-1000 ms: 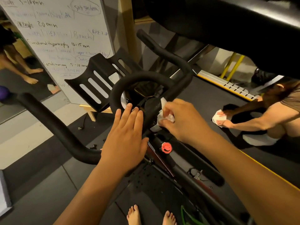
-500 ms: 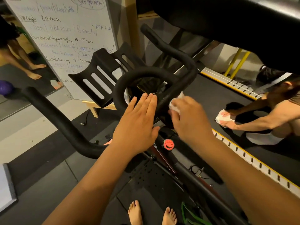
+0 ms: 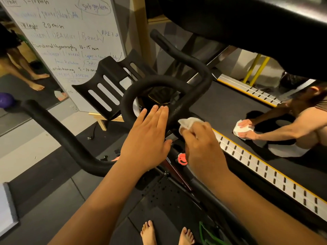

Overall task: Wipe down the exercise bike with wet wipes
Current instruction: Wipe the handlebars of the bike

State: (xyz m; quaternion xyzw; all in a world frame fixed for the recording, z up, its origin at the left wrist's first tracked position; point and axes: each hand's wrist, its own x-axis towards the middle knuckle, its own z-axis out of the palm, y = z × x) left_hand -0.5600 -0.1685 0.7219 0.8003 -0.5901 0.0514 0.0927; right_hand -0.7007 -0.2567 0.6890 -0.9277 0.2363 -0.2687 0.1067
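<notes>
Black and matte, the bike's (image 3: 203,188) bar (image 3: 159,82) loops in front of us, and both our hands are at the spot where the loop meets the stem. Our left hand (image 3: 146,138) lies flat on the near part of the loop, its fingers (image 3: 159,114) straight and pressed together, thumb out to the side. Just to its right, our right hand (image 3: 200,145) holds the white wipe (image 3: 187,123): the fingers (image 3: 191,133) curl and pinch the crumpled wipe, which sticks out above them and touches the bar's right arm (how much of it is tucked under the hand we cannot tell). A red knob (image 3: 182,159) shows between our two wrists, lower on the frame. Beyond the loop stands a slotted black holder (image 3: 106,80), and behind it a whiteboard (image 3: 70,32) with handwriting. Off to the right, past a yellow-edged rail (image 3: 265,172), another person (image 3: 300,121) crouches with both hands pressed on a white cloth (image 3: 242,129). Our bare feet (image 3: 148,232) stand on the dark floor (image 3: 53,200) below.
</notes>
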